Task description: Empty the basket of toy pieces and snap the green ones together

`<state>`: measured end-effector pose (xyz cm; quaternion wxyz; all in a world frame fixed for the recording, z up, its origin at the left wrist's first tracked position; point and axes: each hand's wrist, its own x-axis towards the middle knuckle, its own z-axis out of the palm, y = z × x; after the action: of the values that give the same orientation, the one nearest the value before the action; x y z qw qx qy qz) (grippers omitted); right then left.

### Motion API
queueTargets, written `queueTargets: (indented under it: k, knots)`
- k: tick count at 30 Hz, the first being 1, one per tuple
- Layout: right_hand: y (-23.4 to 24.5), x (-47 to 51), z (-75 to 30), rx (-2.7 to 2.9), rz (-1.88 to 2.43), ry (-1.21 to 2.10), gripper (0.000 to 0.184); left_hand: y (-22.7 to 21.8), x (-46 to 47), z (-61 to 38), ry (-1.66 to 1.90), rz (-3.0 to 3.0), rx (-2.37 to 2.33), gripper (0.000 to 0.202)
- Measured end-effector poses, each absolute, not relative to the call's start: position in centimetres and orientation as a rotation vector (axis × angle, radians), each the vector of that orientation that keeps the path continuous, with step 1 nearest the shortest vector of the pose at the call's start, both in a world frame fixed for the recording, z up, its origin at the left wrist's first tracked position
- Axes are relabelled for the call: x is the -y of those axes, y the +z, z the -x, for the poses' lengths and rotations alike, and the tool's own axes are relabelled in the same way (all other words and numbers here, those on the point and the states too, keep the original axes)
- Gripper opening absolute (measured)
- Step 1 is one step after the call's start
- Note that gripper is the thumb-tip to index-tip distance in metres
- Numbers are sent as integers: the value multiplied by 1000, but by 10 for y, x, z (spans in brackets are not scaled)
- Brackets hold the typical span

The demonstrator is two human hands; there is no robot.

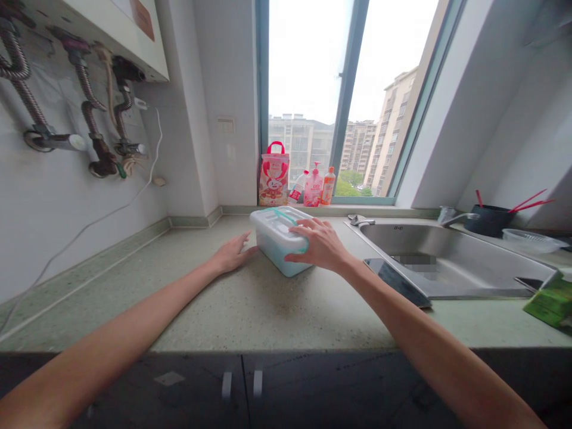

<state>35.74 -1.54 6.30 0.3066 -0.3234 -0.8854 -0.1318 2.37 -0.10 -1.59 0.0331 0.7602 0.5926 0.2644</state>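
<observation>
Pale aqua plastic forms the body of the storage box (273,251), which stands angled on the counter (259,316), its white lid (268,218) on and a teal handle (277,211) across the top. The right hand (324,244) has its grip part open over the lid's near right corner, fingers on top, thumb lower against the side; how firmly it presses, I cannot tell. The left hand (232,253) is open beside the left wall, thumb and fingers apart, holding nothing; whether a fingertip touches the plastic is unclear.

For good control, I would lay the left palm flat against that wall to match the right, keep pressure light so the thin-looking sides don't bow, and avoid pushing at one corner alone, which could swivel the box.

Right of it, a dark flat object (397,283) lies against the front edge of the sink (473,297). Behind, a pink pump bottle (314,189) and a handled bag (274,179) stand by the window (308,59).
</observation>
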Motion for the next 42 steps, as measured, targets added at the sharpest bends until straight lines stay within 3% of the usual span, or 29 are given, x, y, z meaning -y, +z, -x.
queueTargets:
  k: [5,10,22,32,42]
  knots:
    - [66,11,-363,2232,837,-382,49,-13,3,-27,806,-2327,-1828,86]
    - [67,2,-372,2208,897,-384,42,-11,4,-29,795,-2347,-1864,87]
    - [61,-10,-373,2228,978,-522,44,-14,1,-25,760,-2388,-1844,84]
    - [52,-45,-402,2083,1278,-632,33,-16,1,-25,735,-2428,-1841,85]
    - [47,-64,-426,1944,1473,-616,36,-19,-1,-24,728,-2439,-1841,83]
